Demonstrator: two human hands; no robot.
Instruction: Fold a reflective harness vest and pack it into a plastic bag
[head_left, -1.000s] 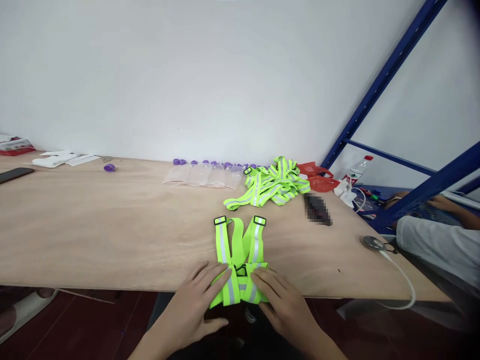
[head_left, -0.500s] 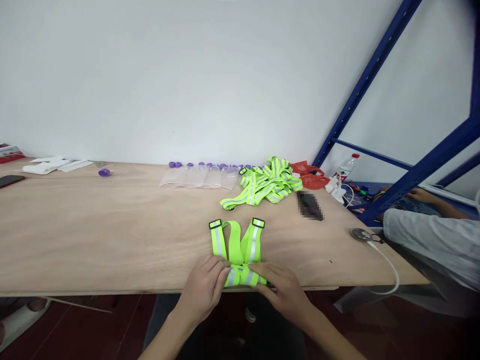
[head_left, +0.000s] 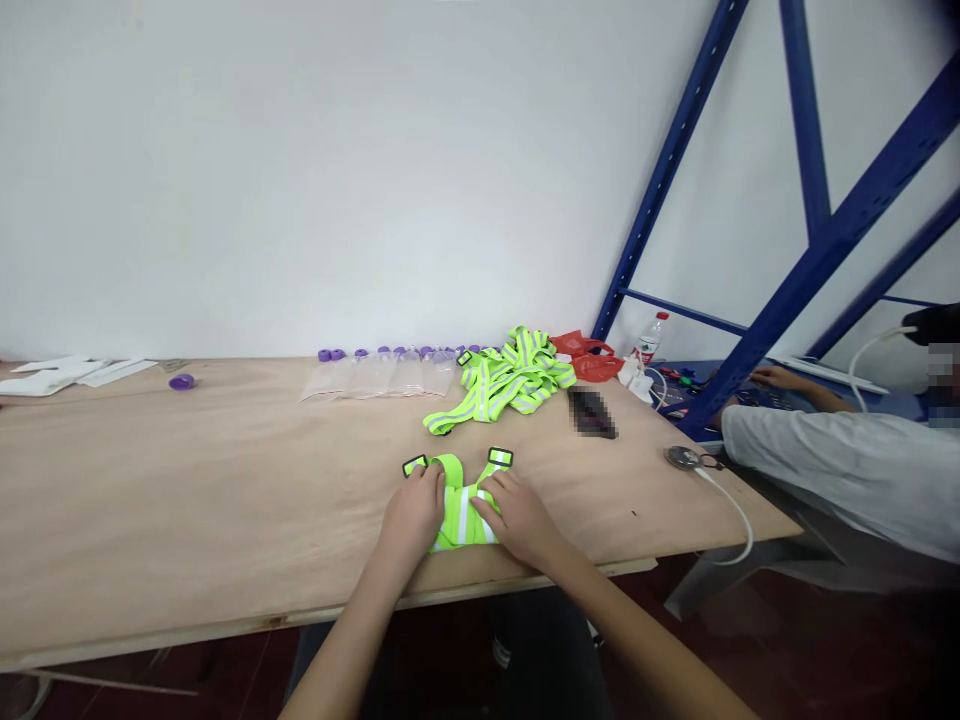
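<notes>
So both hands were flat on a folded hi-vis strap vest [head_left: 459,505], lying near the front edge of the wooden bench [head_left: 187,480], a bit right of the middle. The left hand [head_left: 411,512] was pressed down on the left side of the bundle, fingers spread and relaxed rather than clenched, one fingertip reaching up by the left black-edged strap end [head_left: 415,466]. The right hand [head_left: 517,515] was doing the same on the right side, palm down, fingers pointing toward the middle, just below the right strap end [head_left: 500,457]. Neither hand was really gripping anything, more like pinning the fabric against the wood. The neon yellow with its grey reflective stripe showed in the gap between the two hands.

Further back, a loose heap of more vests [head_left: 504,380] sat in a tangle, well apart from the folded one. Left of that heap was a row of clear plastic bags [head_left: 379,378] with little purple caps [head_left: 360,354] lined up behind them, close to the wall. One lone purple cap [head_left: 181,381] sat far left, near some white papers [head_left: 67,368]. A red plastic bag [head_left: 589,357] and a water bottle [head_left: 649,339] were at the far right corner, with a blue shelf frame [head_left: 795,290] rising behind. Another person in a white sleeve [head_left: 840,465] was leaning in on the right side.
</notes>
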